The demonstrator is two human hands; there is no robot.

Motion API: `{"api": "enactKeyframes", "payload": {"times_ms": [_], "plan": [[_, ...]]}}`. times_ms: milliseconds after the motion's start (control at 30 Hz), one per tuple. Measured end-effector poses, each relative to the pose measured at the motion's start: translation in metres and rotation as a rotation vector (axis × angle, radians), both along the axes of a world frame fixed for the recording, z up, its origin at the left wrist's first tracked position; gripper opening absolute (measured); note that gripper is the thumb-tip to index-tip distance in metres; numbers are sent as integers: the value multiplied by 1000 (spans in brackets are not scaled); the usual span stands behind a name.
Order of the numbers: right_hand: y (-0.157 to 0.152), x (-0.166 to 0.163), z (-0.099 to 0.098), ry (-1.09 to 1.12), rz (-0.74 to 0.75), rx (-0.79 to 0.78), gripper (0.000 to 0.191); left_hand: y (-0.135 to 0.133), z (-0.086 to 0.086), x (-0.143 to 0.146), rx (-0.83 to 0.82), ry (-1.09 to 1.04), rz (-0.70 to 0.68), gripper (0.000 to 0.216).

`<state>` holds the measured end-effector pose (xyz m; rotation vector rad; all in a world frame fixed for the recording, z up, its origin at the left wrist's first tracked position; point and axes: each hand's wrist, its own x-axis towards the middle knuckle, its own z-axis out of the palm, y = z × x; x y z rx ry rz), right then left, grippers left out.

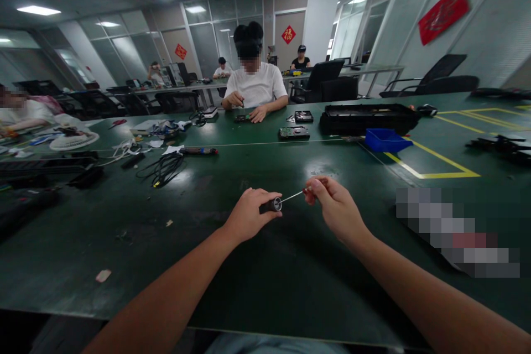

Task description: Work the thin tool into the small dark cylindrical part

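Observation:
My left hand (251, 211) is closed around a short black cylinder with a silvery ringed end (277, 204), perhaps a small flashlight. That round end faces right, towards my other hand. My right hand (334, 204) pinches a thin metal rod (292, 197), possibly a screwdriver shaft, whose handle is hidden by the fingers. The rod's tip reaches the cylinder's ringed end; whether it goes inside, I cannot tell. Both hands are held above the green tabletop (265, 298).
Across the table, a person (255, 88) handles a small dark device (243, 118). Hard drives (294, 133), a long black housing (369, 119) and a blue bin (385, 140) lie ahead right. A corded tool (199, 151) and black cable (168, 168) lie ahead left.

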<state>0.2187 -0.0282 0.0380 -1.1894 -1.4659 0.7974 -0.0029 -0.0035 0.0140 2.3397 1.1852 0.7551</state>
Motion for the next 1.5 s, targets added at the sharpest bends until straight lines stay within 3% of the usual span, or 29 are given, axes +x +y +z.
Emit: {"api": "enactKeyframes", "payload": {"times_ms": [667,1500], "plan": [[-10,0,8,-412,11,174,22,1,-3,0,19,113,-45,43],[-7,-1,7,-467,6,143,23,2,-7,1,-62,80,3,40]]}}
